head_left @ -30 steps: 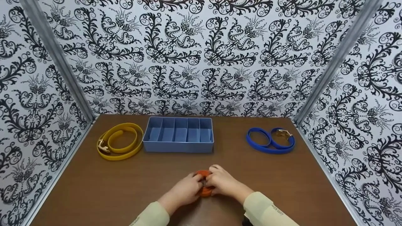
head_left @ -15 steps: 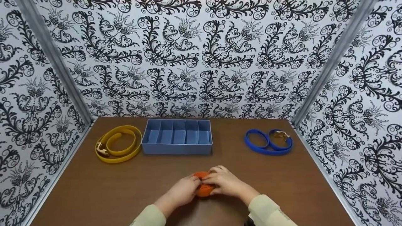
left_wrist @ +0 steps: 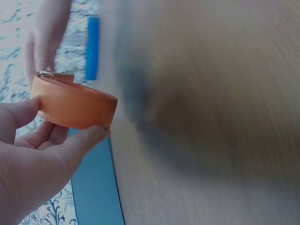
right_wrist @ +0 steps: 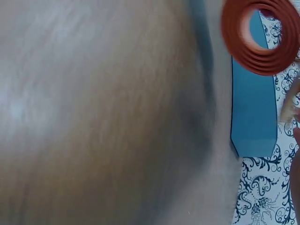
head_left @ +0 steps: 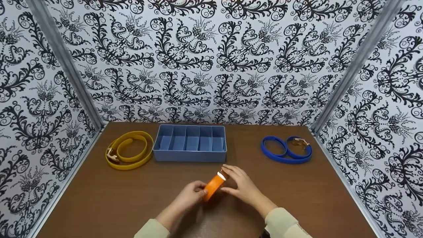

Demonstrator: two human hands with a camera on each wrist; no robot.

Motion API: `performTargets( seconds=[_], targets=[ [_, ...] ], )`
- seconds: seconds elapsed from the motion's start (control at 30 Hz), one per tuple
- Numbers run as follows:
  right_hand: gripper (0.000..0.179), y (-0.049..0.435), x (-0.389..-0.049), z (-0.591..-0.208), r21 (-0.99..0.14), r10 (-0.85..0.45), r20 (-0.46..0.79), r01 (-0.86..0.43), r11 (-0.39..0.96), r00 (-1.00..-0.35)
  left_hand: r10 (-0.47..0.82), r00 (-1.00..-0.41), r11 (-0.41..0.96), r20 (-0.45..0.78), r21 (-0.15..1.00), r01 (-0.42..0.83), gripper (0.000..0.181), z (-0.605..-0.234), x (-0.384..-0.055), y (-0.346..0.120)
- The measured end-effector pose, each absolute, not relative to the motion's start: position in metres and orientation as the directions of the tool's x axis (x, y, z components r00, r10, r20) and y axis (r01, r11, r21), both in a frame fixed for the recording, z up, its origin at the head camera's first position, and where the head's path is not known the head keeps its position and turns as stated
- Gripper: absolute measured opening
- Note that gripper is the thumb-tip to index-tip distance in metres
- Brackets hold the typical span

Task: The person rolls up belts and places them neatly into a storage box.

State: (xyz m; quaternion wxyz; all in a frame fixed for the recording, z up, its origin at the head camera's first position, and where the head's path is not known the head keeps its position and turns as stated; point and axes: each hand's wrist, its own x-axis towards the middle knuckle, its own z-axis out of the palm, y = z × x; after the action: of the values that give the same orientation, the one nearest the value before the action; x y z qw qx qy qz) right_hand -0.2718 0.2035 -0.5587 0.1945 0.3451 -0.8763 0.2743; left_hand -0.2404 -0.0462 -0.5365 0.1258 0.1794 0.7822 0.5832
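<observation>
Above the brown table [head_left: 115, 205], a coiled orange belt [head_left: 213, 187] pinched in your left hand [head_left: 189, 197]; your right hand [head_left: 244, 185] spread by its buckle [head_left: 221, 176].

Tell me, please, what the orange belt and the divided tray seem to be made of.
Orange belt: probably leather or imitation leather, smooth with soft sheen, bending into tight coils. Divided tray: likely plastic, fairly matte, with uniform blue-gray color and thin, straight walls.

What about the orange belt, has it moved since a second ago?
Yes: in the head view, the orange belt has turned, and its far end shows farther up the picture, closer to the blue tray.
</observation>
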Motion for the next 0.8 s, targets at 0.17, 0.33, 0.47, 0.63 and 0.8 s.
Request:
performTargets(
  seconds=[0.17, 0.33, 0.47, 0.63, 0.8],
  targets=[
    [0.072, 0.195, -0.269, -0.557, -0.359, -0.405, 0.624, -0.705, 0.612, -0.669, 0.429, -0.903, 0.088, -0.008, 0.996, 0.033, 0.025, -0.528, -0.239, -0.046],
    [0.079, 0.185, -0.271, -0.553, -0.343, -0.344, 0.679, -0.694, 0.633, -0.649, 0.43, -0.9, -0.095, -0.07, 0.988, -0.122, 0.027, -0.522, -0.234, -0.042],
    [0.08, 0.178, -0.273, -0.55, -0.324, -0.318, 0.706, -0.687, 0.651, -0.633, 0.421, -0.901, -0.178, -0.104, 0.965, -0.194, 0.027, -0.518, -0.229, -0.041],
    [0.069, 0.173, -0.273, -0.545, -0.32, -0.31, 0.723, -0.697, 0.642, -0.617, 0.407, -0.907, -0.203, -0.11, 0.957, -0.207, 0.028, -0.511, -0.226, -0.04],
    [0.061, 0.171, -0.273, -0.541, -0.32, -0.317, 0.725, -0.707, 0.63, -0.611, 0.396, -0.912, -0.209, -0.103, 0.957, -0.199, 0.028, -0.506, -0.224, -0.04]
  ],
)
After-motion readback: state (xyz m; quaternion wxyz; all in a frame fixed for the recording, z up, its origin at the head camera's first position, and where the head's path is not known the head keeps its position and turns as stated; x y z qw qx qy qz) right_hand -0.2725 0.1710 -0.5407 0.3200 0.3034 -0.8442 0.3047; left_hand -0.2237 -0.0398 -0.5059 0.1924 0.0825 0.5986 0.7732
